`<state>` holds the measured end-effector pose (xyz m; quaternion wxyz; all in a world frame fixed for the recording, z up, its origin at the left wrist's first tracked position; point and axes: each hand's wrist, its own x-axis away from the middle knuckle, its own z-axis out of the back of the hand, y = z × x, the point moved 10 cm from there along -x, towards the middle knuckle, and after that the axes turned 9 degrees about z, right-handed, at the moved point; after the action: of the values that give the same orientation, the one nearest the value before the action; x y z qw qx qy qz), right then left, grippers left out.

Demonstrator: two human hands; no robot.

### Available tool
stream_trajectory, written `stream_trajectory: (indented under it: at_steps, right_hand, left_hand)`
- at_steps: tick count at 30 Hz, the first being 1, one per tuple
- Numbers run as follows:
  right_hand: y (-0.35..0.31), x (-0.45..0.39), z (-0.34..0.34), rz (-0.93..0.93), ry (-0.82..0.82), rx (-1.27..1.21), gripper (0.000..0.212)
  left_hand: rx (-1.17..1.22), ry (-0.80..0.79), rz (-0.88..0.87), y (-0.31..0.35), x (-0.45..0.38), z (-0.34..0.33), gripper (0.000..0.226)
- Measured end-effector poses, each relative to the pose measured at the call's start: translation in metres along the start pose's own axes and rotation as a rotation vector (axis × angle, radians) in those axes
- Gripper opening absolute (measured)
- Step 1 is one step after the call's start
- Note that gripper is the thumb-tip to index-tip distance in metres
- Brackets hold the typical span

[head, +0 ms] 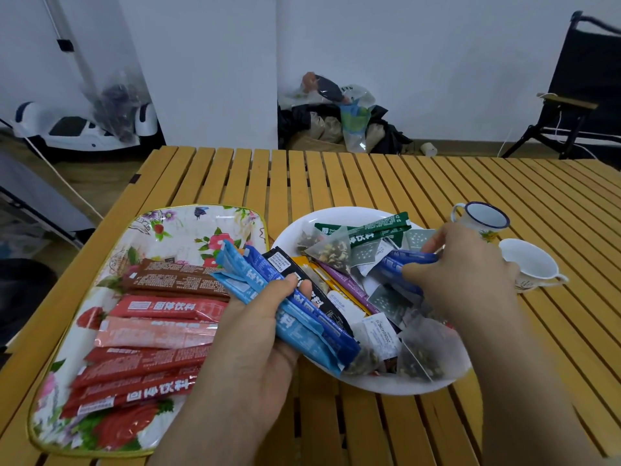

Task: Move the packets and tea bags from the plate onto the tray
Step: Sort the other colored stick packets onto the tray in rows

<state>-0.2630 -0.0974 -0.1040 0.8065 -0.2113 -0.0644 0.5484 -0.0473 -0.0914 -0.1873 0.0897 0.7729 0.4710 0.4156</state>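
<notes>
The right hand (470,264) hides part of the white plate (386,386), and its fingers pinch a dark blue packet (408,260) there. The left hand (255,334) grips a bunch of light blue packets (302,334) between plate and flowery tray (188,227); the writing on them is too bent to read. More long packets and see-through pyramid tea bags (331,248) lie piled on the plate. Red, pink and brown packets (158,331) lie in a row on the tray, printed with white Chinese letters. Two cups (504,243) stand near the plate.
</notes>
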Motion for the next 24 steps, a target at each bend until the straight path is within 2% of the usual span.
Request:
stream_trajectory:
  at_steps: [7,11,15,18,21,23,24]
  right_hand:
    - [-0.011,0.014,0.036,0.091,0.131,-0.175,0.012]
    - [-0.012,0.017,0.046,0.095,0.169,-0.311,0.032]
    - [-0.009,0.017,0.041,0.098,0.201,-0.4,0.02]
    - [-0.019,0.018,0.049,0.165,0.223,-0.583,0.015]
    - [-0.048,0.023,0.046,0.329,0.071,-0.729,0.014]
    - [-0.065,0.029,0.032,0.431,-0.073,-0.703,0.011]
    - [-0.071,0.032,0.025,0.467,-0.133,-0.681,0.009]
  left_hand:
    - [-0.036,-0.068,0.004,0.0,-0.001,-0.004,0.029]
    - [0.034,-0.059,0.057,-0.005,-0.005,-0.002,0.02]
    - [0.068,-0.062,0.081,-0.007,-0.003,-0.004,0.008]
    - [0.04,-0.099,0.088,-0.008,-0.003,-0.009,0.005]
    - [0.024,-0.126,0.1,-0.007,-0.003,-0.01,0.02]
    - [0.022,-0.11,0.079,-0.003,-0.006,-0.009,0.041]
    - [0.0,-0.097,0.061,-0.001,-0.007,-0.008,0.043]
